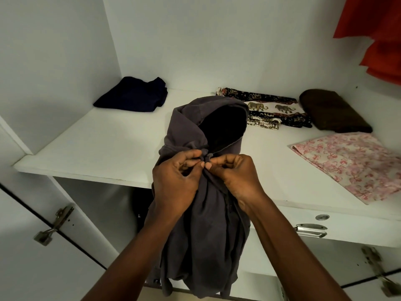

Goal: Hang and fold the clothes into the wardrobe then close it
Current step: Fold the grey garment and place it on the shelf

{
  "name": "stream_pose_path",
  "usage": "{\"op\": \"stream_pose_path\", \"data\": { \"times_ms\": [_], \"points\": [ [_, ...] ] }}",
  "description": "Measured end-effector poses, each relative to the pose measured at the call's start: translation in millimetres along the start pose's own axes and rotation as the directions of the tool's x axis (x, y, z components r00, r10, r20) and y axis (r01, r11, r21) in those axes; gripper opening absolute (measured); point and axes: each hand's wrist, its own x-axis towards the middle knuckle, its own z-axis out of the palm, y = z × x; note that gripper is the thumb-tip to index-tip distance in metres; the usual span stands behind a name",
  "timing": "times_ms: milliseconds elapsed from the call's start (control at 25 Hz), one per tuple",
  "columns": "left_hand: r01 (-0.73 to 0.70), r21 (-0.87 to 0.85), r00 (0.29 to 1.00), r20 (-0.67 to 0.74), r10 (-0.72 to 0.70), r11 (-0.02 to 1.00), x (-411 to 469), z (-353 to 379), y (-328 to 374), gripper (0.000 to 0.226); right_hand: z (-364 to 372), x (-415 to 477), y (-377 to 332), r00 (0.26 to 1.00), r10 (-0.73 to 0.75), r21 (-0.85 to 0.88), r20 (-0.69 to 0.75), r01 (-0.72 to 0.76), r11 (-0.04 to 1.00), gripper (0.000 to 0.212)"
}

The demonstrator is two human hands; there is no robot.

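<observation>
A grey hooded garment [201,235] hangs in front of the white wardrobe shelf [97,148], its hood [188,120] lying on the shelf with the dark opening facing up. My left hand [175,181] and my right hand [234,177] meet at the garment's neck, each pinching the bunched fabric between thumb and fingertips. The body of the garment drops below the shelf edge between my forearms.
On the shelf lie a folded navy cloth [132,94] at the back left, an elephant-print cloth [269,111], a brown folded cloth [332,109] and a pink floral cloth [351,164] at the right. A red garment [377,35] hangs top right. Drawer handle [310,229] sits below.
</observation>
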Motion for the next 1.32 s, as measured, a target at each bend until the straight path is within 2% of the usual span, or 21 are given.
{"op": "stream_pose_path", "data": {
  "times_ms": [160,240,400,520,640,760,840,960,1120,1240,1320],
  "points": [
    [0.043,-0.013,0.998,-0.046,-0.044,0.999,-5.1,4.8,3.5,0.025,0.6,0.5,2.6,1.000,0.006,-0.016,0.004,-0.006,1.000,0.007],
    [0.015,0.036,0.999,-0.041,-0.013,0.999,-6.4,6.0,2.3,0.026,-0.6,1.6,3.7,1.000,0.017,-0.010,0.017,-0.017,1.000,0.009],
    [-0.093,0.172,0.995,-0.003,0.095,0.981,-10.8,2.5,-3.1,0.045,0.4,2.9,3.9,0.999,0.036,0.019,0.019,-0.036,0.999,0.009],
    [-0.087,0.173,0.996,0.016,0.085,0.981,-12.0,2.2,-4.2,0.061,1.1,1.3,4.7,0.998,0.055,0.042,0.031,-0.056,0.998,0.009],
    [-0.104,0.160,0.993,0.068,0.094,0.982,-12.3,-2.8,-0.4,0.052,0.2,1.9,3.9,0.999,0.039,-0.012,0.011,-0.038,0.999,0.007],
    [-0.168,0.335,0.980,0.162,0.119,0.927,-13.0,-23.6,1.9,0.032,5.7,1.8,4.1,0.997,0.006,-0.045,-0.077,-0.009,0.999,0.003],
    [-0.148,0.448,0.982,0.169,0.078,0.882,-17.7,-40.7,2.8,0.018,9.9,1.2,6.2,0.991,-0.044,-0.097,-0.130,0.032,0.995,0.002],
    [-0.028,0.504,0.987,0.148,-0.055,0.863,-35.5,-58.9,-6.0,0.018,13.4,-0.6,8.8,0.977,-0.119,-0.188,-0.178,0.085,0.978,0.004],
    [0.080,0.401,0.974,0.164,-0.157,0.913,-55.6,-67.7,-22.8,0.018,17.1,-7.0,9.7,0.950,-0.242,-0.303,-0.197,0.176,0.937,0.008],
    [0.107,0.322,0.974,0.157,-0.165,0.941,-53.9,-68.5,-29.6,0.017,19.5,-20.1,14.0,0.879,-0.442,-0.452,-0.180,0.325,0.830,0.012],
    [0.124,0.273,0.967,0.181,-0.177,0.954,-52.5,-66.9,-32.5,0.016,15.5,-39.3,24.1,0.784,-0.588,-0.637,-0.201,0.352,0.686,0.021]
  ]
}}
